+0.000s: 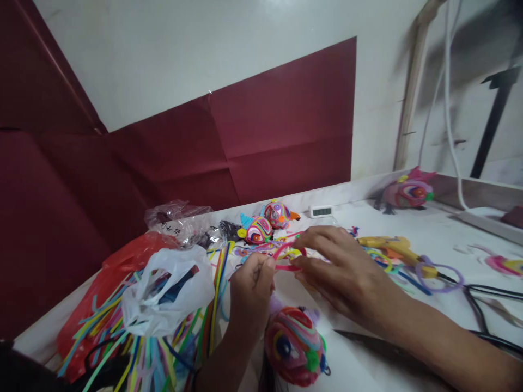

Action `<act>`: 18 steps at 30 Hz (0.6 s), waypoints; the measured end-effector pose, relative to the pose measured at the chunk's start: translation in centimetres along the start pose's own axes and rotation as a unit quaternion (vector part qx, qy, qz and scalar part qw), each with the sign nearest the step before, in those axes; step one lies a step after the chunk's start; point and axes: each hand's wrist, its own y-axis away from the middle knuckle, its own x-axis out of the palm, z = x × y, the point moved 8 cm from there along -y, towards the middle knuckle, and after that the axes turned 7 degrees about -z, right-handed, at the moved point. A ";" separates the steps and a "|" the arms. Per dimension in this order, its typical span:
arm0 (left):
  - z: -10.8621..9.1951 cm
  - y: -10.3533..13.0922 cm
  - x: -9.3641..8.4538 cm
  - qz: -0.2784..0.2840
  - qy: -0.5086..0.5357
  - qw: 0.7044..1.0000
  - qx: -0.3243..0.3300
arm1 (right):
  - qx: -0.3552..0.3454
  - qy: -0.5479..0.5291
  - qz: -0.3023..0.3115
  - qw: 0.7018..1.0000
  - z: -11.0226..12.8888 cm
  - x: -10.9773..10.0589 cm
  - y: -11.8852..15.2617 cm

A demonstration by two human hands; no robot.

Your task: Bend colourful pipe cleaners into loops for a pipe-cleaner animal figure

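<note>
Bright pink fuzzy pipe cleaner (287, 267), curved between two hands
Left hand (250, 288) has it pinched, fingers curled; round multicoloured craft figure (295, 345) sits below; right hand (345, 269), half open, has fingertips on the pink curve.
</note>
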 end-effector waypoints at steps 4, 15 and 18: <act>0.1 0.1 0.1 -0.013 0.023 1.000 -0.013 | -0.025 0.031 0.016 0.999 0.4 0.9 0.1; 0.2 0.5 0.7 0.012 0.010 1.000 -0.024 | -0.080 0.098 0.020 0.992 1.3 1.7 0.3; 0.2 0.6 0.9 0.017 0.002 1.000 -0.022 | -0.076 0.100 0.024 0.992 1.3 1.9 0.3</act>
